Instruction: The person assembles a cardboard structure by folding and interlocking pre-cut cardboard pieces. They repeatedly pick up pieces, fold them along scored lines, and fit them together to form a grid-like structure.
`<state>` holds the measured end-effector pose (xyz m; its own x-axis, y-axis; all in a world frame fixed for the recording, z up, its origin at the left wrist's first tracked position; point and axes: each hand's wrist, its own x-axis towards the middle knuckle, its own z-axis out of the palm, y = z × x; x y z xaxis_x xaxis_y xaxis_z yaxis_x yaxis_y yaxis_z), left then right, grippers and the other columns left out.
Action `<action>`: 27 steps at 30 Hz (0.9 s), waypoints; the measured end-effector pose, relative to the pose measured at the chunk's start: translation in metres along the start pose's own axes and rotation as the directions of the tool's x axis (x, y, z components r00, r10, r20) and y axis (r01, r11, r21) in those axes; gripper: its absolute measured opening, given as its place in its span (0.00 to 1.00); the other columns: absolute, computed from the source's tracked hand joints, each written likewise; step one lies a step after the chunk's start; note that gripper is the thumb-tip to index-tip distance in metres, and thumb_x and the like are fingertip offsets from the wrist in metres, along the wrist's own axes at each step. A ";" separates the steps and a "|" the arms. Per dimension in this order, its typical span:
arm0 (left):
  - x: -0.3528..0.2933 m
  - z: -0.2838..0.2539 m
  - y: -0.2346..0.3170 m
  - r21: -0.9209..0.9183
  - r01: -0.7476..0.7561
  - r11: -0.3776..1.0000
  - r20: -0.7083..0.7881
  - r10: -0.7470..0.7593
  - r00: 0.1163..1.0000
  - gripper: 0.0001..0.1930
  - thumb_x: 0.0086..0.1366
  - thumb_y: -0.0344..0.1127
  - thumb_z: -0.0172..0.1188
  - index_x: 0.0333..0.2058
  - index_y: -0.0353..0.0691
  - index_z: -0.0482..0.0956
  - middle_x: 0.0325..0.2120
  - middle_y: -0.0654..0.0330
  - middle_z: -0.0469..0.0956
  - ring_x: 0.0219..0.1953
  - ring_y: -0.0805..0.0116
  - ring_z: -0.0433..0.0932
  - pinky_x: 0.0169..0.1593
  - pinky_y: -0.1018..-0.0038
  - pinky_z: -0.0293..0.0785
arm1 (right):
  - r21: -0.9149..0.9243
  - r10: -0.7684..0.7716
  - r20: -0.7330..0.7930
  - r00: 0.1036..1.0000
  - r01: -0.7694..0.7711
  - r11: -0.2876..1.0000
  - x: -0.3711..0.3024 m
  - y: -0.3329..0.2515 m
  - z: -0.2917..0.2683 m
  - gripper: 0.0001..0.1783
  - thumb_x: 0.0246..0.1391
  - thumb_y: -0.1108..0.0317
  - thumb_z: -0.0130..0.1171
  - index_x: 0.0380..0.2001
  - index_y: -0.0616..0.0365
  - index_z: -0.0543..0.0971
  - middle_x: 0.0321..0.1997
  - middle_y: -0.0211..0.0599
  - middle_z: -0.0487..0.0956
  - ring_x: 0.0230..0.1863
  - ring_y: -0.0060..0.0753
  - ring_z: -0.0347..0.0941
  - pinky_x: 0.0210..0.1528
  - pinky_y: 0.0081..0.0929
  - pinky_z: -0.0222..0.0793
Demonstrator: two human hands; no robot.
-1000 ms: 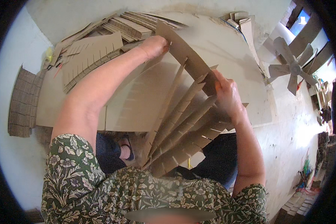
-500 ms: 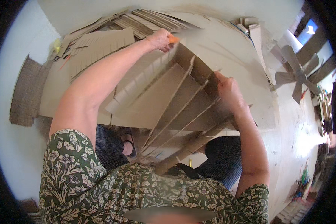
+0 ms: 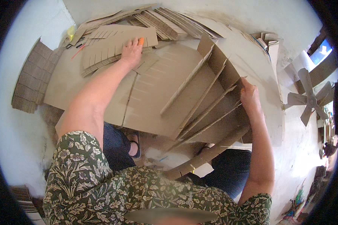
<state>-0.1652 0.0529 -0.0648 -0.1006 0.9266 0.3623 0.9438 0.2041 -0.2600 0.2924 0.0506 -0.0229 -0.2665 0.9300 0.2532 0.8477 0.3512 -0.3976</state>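
My left hand (image 3: 131, 54) lies on a stack of slotted cardboard strips (image 3: 101, 54) at the far left of the table, fingers stretched over the top strip. An orange cover (image 3: 141, 41) sits on one of its fingers. On the right, my right hand (image 3: 250, 97) grips the edge of a long upright cardboard strip (image 3: 223, 62). Several cardboard dividers (image 3: 199, 101) stand crosswise against that strip and fan toward me, their near ends closer together. The lowest divider (image 3: 210, 153) reaches over my lap. My right thumb shows; the other fingers are partly hidden.
Cardboard sheets (image 3: 165, 22) lie piled along the back wall. A bundle of small cardboard pieces (image 3: 35, 77) leans at the left. Dark and red pens (image 3: 79, 48) lie beside the stack. A grey fan (image 3: 310, 97) stands to the right. A large sheet (image 3: 154, 108) covers the table before me.
My left hand has left the strip's far end and moved left onto the slotted stack. The upright strip and its dividers have shifted right in view, with my right hand still holding on.
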 end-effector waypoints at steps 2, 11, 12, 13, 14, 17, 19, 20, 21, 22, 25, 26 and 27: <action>0.007 0.002 -0.011 -0.046 -0.030 0.999 0.021 0.031 0.999 0.27 0.59 0.31 0.54 0.57 0.39 0.60 0.51 0.50 0.66 0.52 0.52 0.69 0.48 0.57 0.71 | 0.023 -0.045 -0.022 0.999 0.045 0.999 0.002 0.002 0.000 0.24 0.48 0.79 0.45 0.50 0.56 0.73 0.34 0.63 0.76 0.40 0.62 0.74 0.41 0.48 0.70; 0.034 -0.036 -0.054 -0.066 -0.179 0.982 -0.267 0.156 0.951 0.28 0.59 0.30 0.52 0.59 0.46 0.61 0.45 0.56 0.74 0.37 0.53 0.77 0.35 0.58 0.76 | -0.059 -0.094 -0.090 0.991 0.089 0.994 0.023 0.005 0.008 0.20 0.48 0.78 0.43 0.46 0.59 0.74 0.33 0.64 0.75 0.39 0.63 0.73 0.38 0.49 0.69; 0.034 -0.037 -0.057 -0.056 -0.213 0.975 -0.301 0.187 0.935 0.29 0.59 0.30 0.53 0.60 0.47 0.61 0.46 0.56 0.74 0.37 0.53 0.77 0.35 0.59 0.76 | -0.074 -0.097 -0.092 0.991 0.091 0.993 0.023 0.006 0.008 0.20 0.48 0.78 0.44 0.45 0.59 0.75 0.32 0.65 0.75 0.38 0.63 0.73 0.38 0.49 0.69; 0.034 -0.038 -0.058 -0.046 -0.247 0.968 -0.335 0.218 0.917 0.30 0.58 0.29 0.53 0.60 0.48 0.60 0.47 0.56 0.73 0.38 0.54 0.77 0.35 0.60 0.76 | -0.090 -0.100 -0.093 0.991 0.092 0.992 0.023 0.007 0.007 0.20 0.48 0.78 0.44 0.45 0.60 0.75 0.32 0.65 0.75 0.38 0.63 0.73 0.38 0.49 0.69; 0.036 -0.037 -0.059 -0.019 -0.271 0.962 -0.360 0.246 0.900 0.30 0.58 0.29 0.54 0.60 0.48 0.60 0.48 0.57 0.73 0.38 0.54 0.77 0.36 0.60 0.77 | -0.065 -0.103 -0.101 0.990 0.097 0.993 0.021 0.007 0.005 0.19 0.48 0.78 0.44 0.45 0.60 0.75 0.32 0.65 0.75 0.37 0.64 0.73 0.38 0.49 0.69; 0.030 -0.025 -0.064 0.050 -0.332 0.942 -0.401 0.324 0.857 0.31 0.56 0.28 0.55 0.60 0.48 0.62 0.50 0.57 0.72 0.39 0.55 0.77 0.37 0.63 0.78 | -0.010 -0.101 -0.111 0.989 0.100 0.995 0.018 0.000 0.002 0.19 0.48 0.79 0.44 0.45 0.60 0.75 0.30 0.65 0.75 0.36 0.64 0.74 0.37 0.50 0.69; 0.025 -0.023 -0.059 0.069 -0.387 0.920 -0.402 0.380 0.833 0.31 0.54 0.27 0.55 0.59 0.48 0.63 0.52 0.58 0.72 0.41 0.55 0.77 0.38 0.64 0.78 | -0.016 -0.065 -0.111 0.992 0.064 0.998 0.019 -0.001 0.000 0.21 0.47 0.79 0.44 0.46 0.59 0.75 0.30 0.65 0.75 0.35 0.64 0.74 0.37 0.50 0.69; 0.022 -0.023 -0.059 0.041 -0.384 0.922 -0.384 0.370 0.846 0.27 0.55 0.27 0.55 0.56 0.45 0.66 0.50 0.58 0.72 0.41 0.56 0.77 0.38 0.64 0.78 | -0.032 -0.074 -0.098 0.992 0.071 0.997 0.020 -0.002 -0.001 0.22 0.47 0.79 0.44 0.47 0.59 0.75 0.30 0.65 0.75 0.35 0.64 0.74 0.37 0.50 0.69; 0.020 -0.030 -0.053 0.010 -0.392 0.920 -0.369 0.368 0.853 0.24 0.55 0.28 0.54 0.53 0.43 0.68 0.48 0.59 0.73 0.41 0.57 0.77 0.38 0.65 0.78 | -0.051 -0.071 -0.089 0.994 0.066 0.996 0.018 0.000 -0.002 0.22 0.47 0.79 0.44 0.47 0.58 0.74 0.30 0.65 0.75 0.36 0.64 0.74 0.37 0.50 0.69; 0.019 -0.036 -0.052 -0.019 -0.393 0.919 -0.353 0.362 0.863 0.20 0.55 0.28 0.54 0.49 0.41 0.71 0.46 0.59 0.73 0.41 0.57 0.77 0.38 0.65 0.78 | -0.069 -0.074 -0.078 0.994 0.069 0.995 0.018 0.001 -0.001 0.23 0.47 0.79 0.44 0.48 0.58 0.74 0.30 0.65 0.75 0.36 0.64 0.74 0.37 0.51 0.68; 0.035 -0.053 -0.062 -0.026 -0.413 0.911 -0.389 0.371 0.843 0.31 0.53 0.25 0.54 0.58 0.49 0.64 0.50 0.60 0.73 0.42 0.58 0.78 0.39 0.64 0.79 | -0.070 -0.095 -0.108 0.990 0.088 0.994 0.018 0.011 0.001 0.22 0.46 0.78 0.44 0.47 0.59 0.75 0.31 0.64 0.75 0.37 0.64 0.73 0.38 0.51 0.68; 0.038 -0.056 -0.065 -0.001 -0.398 0.917 -0.416 0.362 0.834 0.31 0.53 0.25 0.54 0.58 0.49 0.65 0.50 0.60 0.73 0.41 0.58 0.78 0.38 0.65 0.79 | -0.070 -0.114 -0.123 0.986 0.105 0.992 0.018 0.010 0.003 0.21 0.46 0.78 0.44 0.46 0.59 0.75 0.31 0.64 0.76 0.37 0.65 0.73 0.38 0.51 0.69; 0.043 -0.059 -0.064 0.017 -0.390 0.921 -0.448 0.355 0.820 0.30 0.53 0.25 0.54 0.58 0.50 0.65 0.50 0.60 0.73 0.41 0.58 0.78 0.38 0.65 0.79 | -0.079 -0.125 -0.141 0.982 0.115 0.990 0.017 0.011 0.003 0.20 0.46 0.78 0.45 0.45 0.59 0.75 0.31 0.63 0.76 0.37 0.65 0.73 0.38 0.52 0.69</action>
<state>-0.2111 0.0613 0.0199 0.3940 0.6911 0.6060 0.9029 -0.1677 -0.3958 0.2964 0.0709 -0.0253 -0.3029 0.8540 0.4230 0.8452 0.4458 -0.2949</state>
